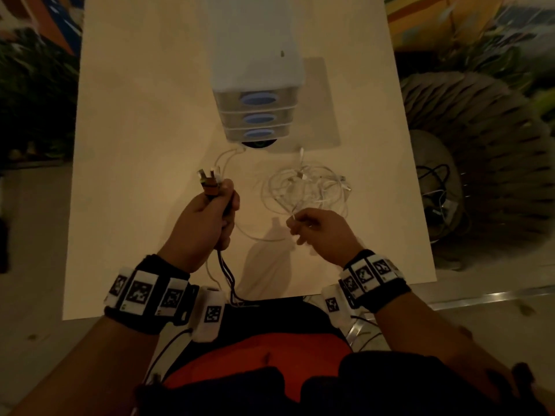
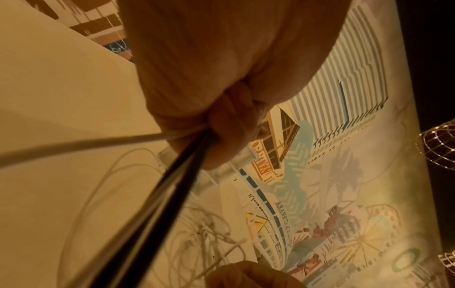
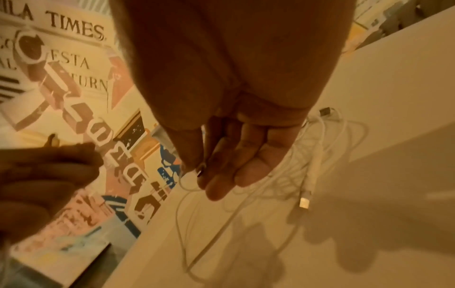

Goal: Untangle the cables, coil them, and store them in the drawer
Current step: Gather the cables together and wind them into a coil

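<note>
On the white table lies a tangle of white cables, also seen in the right wrist view with a USB plug. My left hand grips a black cable just below its brown pronged plug, together with a white cable. The black cable hangs down over the table's near edge. My right hand pinches a thin white strand between thumb and fingers at the tangle's near side. A white three-drawer unit stands behind, drawers closed.
A dark round object sits at the foot of the drawer unit. Right of the table stand a ribbed brown stool and loose black cables. Patterned wall art fills the background of both wrist views.
</note>
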The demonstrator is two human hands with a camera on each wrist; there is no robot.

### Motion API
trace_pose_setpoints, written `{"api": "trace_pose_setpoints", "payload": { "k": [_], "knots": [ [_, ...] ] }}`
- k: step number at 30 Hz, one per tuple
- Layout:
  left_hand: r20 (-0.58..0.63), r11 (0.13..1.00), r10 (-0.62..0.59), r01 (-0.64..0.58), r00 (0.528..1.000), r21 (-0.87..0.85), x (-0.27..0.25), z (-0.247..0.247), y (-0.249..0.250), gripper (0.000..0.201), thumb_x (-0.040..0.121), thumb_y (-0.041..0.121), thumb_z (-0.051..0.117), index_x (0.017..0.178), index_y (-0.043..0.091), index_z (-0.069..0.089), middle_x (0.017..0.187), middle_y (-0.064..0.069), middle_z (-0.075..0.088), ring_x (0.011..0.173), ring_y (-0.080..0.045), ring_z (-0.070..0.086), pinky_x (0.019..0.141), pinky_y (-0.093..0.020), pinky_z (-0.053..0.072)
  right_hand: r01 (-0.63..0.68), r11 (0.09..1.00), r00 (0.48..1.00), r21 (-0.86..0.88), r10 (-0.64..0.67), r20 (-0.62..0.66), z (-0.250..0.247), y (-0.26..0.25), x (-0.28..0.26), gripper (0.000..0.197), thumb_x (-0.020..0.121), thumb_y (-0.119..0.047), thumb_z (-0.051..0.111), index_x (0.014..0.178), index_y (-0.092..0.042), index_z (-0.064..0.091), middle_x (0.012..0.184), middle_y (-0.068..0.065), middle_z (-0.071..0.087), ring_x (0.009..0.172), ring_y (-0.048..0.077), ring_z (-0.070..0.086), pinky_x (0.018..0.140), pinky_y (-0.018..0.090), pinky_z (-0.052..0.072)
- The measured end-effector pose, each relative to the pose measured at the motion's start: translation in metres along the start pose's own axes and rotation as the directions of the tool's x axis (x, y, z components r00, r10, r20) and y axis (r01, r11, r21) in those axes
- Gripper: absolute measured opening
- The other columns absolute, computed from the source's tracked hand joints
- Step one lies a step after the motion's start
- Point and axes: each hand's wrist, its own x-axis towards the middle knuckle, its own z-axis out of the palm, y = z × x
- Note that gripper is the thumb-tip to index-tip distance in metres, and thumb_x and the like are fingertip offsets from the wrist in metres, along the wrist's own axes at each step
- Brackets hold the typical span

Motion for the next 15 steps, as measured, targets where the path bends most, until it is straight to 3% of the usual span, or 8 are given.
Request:
{"api": "trace_pose_setpoints", "payload": {
  "k": [2,5,7,9,11,13,15],
  "knots": [
    [0.023,0.999,-0.003,0.002,1.000,0.034,0.003,0.006,0.001,0.042,0.108,0.039,0.038,0.076,0.015,0.053,0.060,-0.005,0.019,0.044,-0.013,0.016,0.045,-0.026,0.015,-0.005,0.986,0.996,-0.165,0.020,0.089,0.002,0.003,0.001,0.021,0.096,-0.038,0.065,0.100,-0.021,0.075,0.088,-0.003,0.077,0.076,0.011,0.072,0.066,0.024,0.054],
    [0.057,0.998,-0.001,-0.002,0.998,0.065,0.006,0.011,0.002,0.042,0.108,0.038,0.038,0.077,0.013,0.053,0.056,-0.002,0.022,0.042,-0.013,0.018,0.041,-0.022,0.021,0.088,0.870,0.980,-0.486,0.012,0.199,0.006,0.006,0.004,0.031,0.096,-0.049,0.058,0.101,-0.025,0.077,0.095,-0.002,0.075,0.089,0.015,0.069,0.082,0.034,0.055],
    [0.062,0.997,0.003,-0.007,0.998,0.079,0.008,0.012,0.002,0.042,0.108,0.036,0.037,0.077,0.012,0.053,0.053,0.001,0.024,0.041,-0.012,0.019,0.039,-0.020,0.023,0.085,0.845,0.992,-0.527,-0.022,0.126,0.001,0.002,0.007,0.033,0.096,-0.053,0.056,0.096,-0.026,0.075,0.091,-0.005,0.073,0.088,0.015,0.067,0.081,0.033,0.053],
    [0.055,0.996,0.006,-0.010,0.998,0.085,0.009,0.009,0.001,0.042,0.108,0.036,0.038,0.078,0.012,0.053,0.053,0.001,0.025,0.040,-0.012,0.020,0.039,-0.020,0.024,0.055,0.879,0.996,-0.474,-0.081,-0.035,-0.010,0.000,0.013,0.031,0.096,-0.051,0.057,0.087,-0.025,0.072,0.082,-0.006,0.071,0.080,0.015,0.067,0.076,0.034,0.054],
    [0.044,0.997,0.001,-0.004,0.999,0.072,0.011,0.005,-0.001,0.041,0.108,0.035,0.038,0.078,0.012,0.054,0.055,-0.001,0.025,0.040,-0.012,0.020,0.039,-0.020,0.024,0.040,0.915,0.966,-0.400,-0.138,-0.220,-0.026,0.000,0.025,0.028,0.096,-0.044,0.059,0.086,-0.020,0.070,0.081,-0.001,0.071,0.076,0.019,0.067,0.074,0.037,0.054],
    [0.031,0.999,-0.008,0.006,0.999,0.053,0.012,0.000,-0.003,0.040,0.108,0.035,0.038,0.079,0.012,0.054,0.054,0.000,0.025,0.040,-0.011,0.020,0.040,-0.020,0.023,0.013,0.924,0.938,-0.382,-0.144,-0.315,-0.042,0.000,0.044,0.021,0.098,-0.034,0.058,0.095,-0.019,0.072,0.093,0.002,0.074,0.087,0.022,0.068,0.080,0.036,0.054],
    [0.020,0.999,-0.018,0.017,1.000,0.042,0.012,-0.004,-0.004,0.040,0.108,0.036,0.039,0.079,0.012,0.054,0.054,0.000,0.025,0.041,-0.011,0.019,0.041,-0.021,0.021,-0.032,0.890,0.957,-0.455,-0.103,-0.270,-0.055,-0.005,0.065,0.023,0.099,-0.027,0.053,0.109,-0.018,0.072,0.110,0.005,0.073,0.103,0.025,0.066,0.089,0.035,0.052]
  ]
}}
